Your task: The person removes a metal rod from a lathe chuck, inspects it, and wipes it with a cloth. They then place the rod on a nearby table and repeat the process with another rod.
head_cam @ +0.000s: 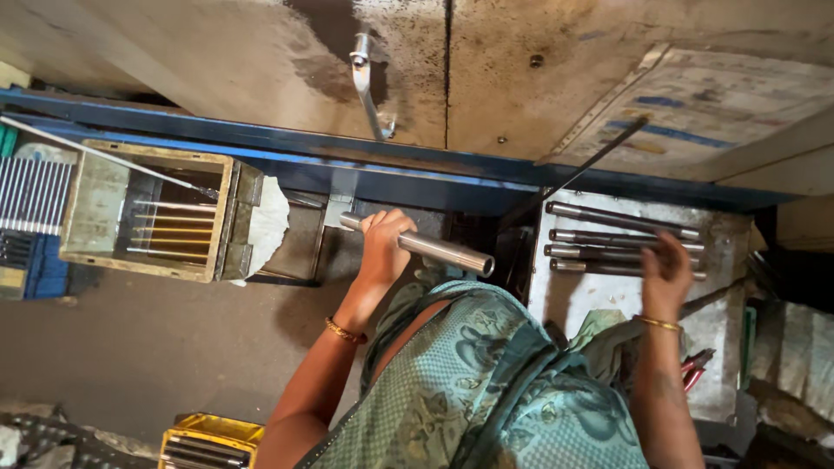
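— Where are the hands just now?

— The left hand [383, 247] sits a little left of the middle of the frame, fingers wrapped round a steel tube [417, 245]. The tube lies nearly level, tilting down to the right, its open end poking out past the hand toward centre frame.

— And the other one?

— The right hand [667, 271] is over at the right, palm down on a row of dark metal rods [621, 239]. Four rods lie side by side on a pale, worn tray [721, 321], running left to right. The fingers curl over the lowest ones near their right ends; whether they really grip one I cannot tell from here.

— Anything on the wrists?

— A gold bangle on each.

— What lies around the work?

— A blue steel beam [261, 143] crosses the upper part of the frame from the left edge to the right. Below it, at the left, stands a grimy open box [95, 208] with thin rods lying inside. In the bottom left corner a yellow crate [208, 432] peeks in. Up at top centre a bent metal handle [367, 82] hangs against the stained wall. The person's green patterned garment [486, 391] fills the bottom middle.
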